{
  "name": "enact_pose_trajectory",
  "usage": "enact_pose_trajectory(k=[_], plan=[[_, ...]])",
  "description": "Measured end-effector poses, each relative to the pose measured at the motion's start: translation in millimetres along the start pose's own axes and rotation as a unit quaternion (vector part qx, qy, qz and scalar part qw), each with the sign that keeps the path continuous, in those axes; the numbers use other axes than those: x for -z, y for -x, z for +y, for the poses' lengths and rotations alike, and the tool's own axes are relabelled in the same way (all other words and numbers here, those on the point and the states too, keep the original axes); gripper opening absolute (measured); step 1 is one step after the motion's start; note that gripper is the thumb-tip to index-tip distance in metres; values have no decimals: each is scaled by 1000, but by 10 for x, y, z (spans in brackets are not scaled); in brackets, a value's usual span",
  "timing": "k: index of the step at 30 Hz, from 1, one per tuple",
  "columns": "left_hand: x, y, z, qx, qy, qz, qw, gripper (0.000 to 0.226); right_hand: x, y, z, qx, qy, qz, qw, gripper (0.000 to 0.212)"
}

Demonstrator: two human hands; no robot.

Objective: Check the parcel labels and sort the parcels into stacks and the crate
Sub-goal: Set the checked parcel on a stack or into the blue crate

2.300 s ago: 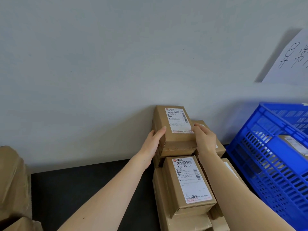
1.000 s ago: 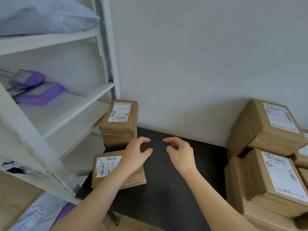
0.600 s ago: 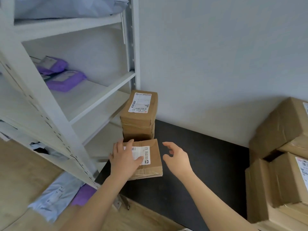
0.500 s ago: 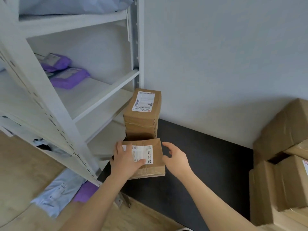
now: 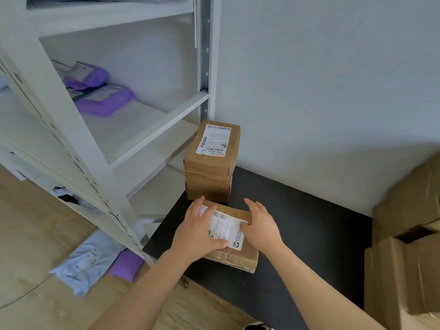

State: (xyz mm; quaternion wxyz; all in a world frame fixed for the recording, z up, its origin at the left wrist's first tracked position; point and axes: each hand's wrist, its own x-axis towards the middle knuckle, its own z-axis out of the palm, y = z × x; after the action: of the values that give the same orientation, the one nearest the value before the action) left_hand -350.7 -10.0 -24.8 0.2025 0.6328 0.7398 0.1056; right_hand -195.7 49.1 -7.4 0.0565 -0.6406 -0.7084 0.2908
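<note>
A label check appears to be in hand: the flat parcel [image 5: 234, 257] on the black counter [image 5: 309, 234], just before the stacked parcels [image 5: 209, 167], is bracketed by both grips. The left grip [image 5: 197, 232] is laid flat over its left side; the right grip [image 5: 259, 227] is set, fingers slack, at its right edge. A firm lift is probably called for next.

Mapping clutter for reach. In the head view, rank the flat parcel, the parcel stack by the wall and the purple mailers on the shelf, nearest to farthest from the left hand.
1. flat parcel: directly under the left hand, touching it.
2. parcel stack: just behind it, against the wall.
3. purple mailers: up on the shelf, far left.
</note>
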Motion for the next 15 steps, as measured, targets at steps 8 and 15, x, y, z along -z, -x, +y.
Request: enact_pose_trajectory(k=[8,15], plan=[[-38,-41,204,-26,14,-17,999,91,99,19,219,-50,29,-22,998,48],[-85,-60,435,31,76,19,996,86,315,154,538,-143,46,20,988,38]])
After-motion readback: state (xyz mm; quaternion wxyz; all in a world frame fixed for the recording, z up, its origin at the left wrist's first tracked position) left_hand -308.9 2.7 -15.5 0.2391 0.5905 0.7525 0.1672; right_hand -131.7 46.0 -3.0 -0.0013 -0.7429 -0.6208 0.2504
